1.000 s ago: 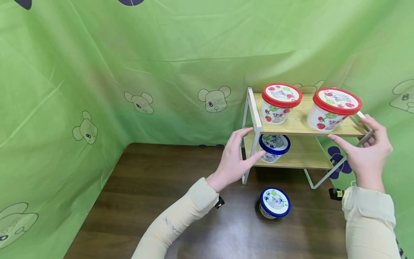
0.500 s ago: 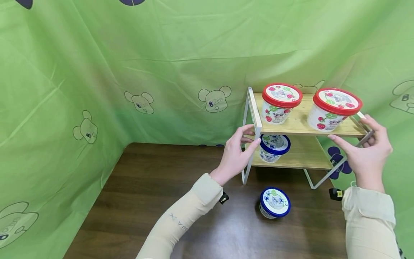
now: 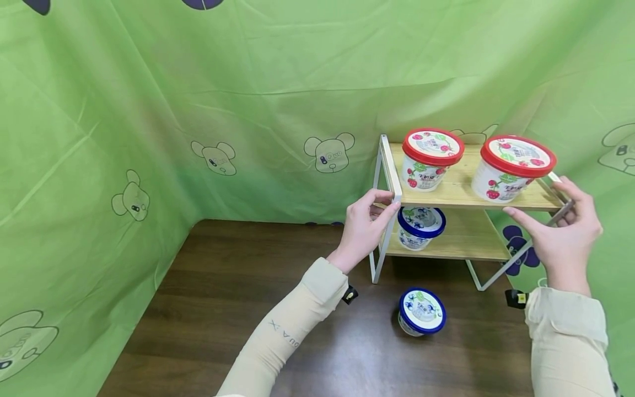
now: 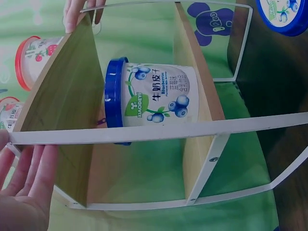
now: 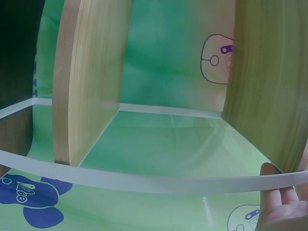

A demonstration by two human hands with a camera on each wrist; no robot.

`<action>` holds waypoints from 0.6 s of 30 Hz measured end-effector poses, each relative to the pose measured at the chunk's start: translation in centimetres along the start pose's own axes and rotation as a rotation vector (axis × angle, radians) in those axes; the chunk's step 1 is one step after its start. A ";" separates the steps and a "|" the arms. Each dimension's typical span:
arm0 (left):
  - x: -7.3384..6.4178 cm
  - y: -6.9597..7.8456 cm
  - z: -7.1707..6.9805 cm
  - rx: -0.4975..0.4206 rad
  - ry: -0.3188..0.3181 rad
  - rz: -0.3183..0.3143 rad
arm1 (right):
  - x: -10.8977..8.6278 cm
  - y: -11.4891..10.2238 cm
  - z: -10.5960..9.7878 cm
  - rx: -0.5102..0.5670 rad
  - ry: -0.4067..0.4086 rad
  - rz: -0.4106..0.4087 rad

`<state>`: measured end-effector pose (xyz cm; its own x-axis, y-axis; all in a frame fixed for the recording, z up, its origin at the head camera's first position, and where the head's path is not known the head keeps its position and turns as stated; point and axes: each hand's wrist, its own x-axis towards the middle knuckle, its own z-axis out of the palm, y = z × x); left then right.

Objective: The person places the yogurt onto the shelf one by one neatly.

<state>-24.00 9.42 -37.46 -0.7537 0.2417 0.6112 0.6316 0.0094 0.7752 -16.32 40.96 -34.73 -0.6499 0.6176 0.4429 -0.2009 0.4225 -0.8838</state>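
Observation:
A two-tier shelf rack with wooden boards and a white metal frame stands at right in the head view. My left hand pinches its front left upper corner, thumb in front and fingers around the side bar. At the opposite end, my right hand holds the right side bar, fingers curled behind it and thumb near the top board's front edge. Two red-lidded tubs, a left one and a right one, stand on the top board. A blue-lidded blueberry tub is on the lower board, at its left.
Another blue-lidded tub sits on the dark wooden tabletop in front of the rack. Green cloth printed with bear heads hangs behind the rack and along both sides.
My left hand has moved slightly right and up, its spread thumb and fingers closing onto the rack's left corner. The right hand, rack and tubs stay where they were.

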 end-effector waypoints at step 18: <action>0.2 -0.8 -0.2 -0.006 0.010 0.080 | 0.1 -0.4 -0.1 -0.009 -0.008 0.032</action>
<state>-24.73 9.31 -37.93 -0.7025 0.2314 0.6730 0.6890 -0.0155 0.7246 -16.20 40.90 -34.33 -0.6617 0.6254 0.4136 -0.1738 0.4086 -0.8960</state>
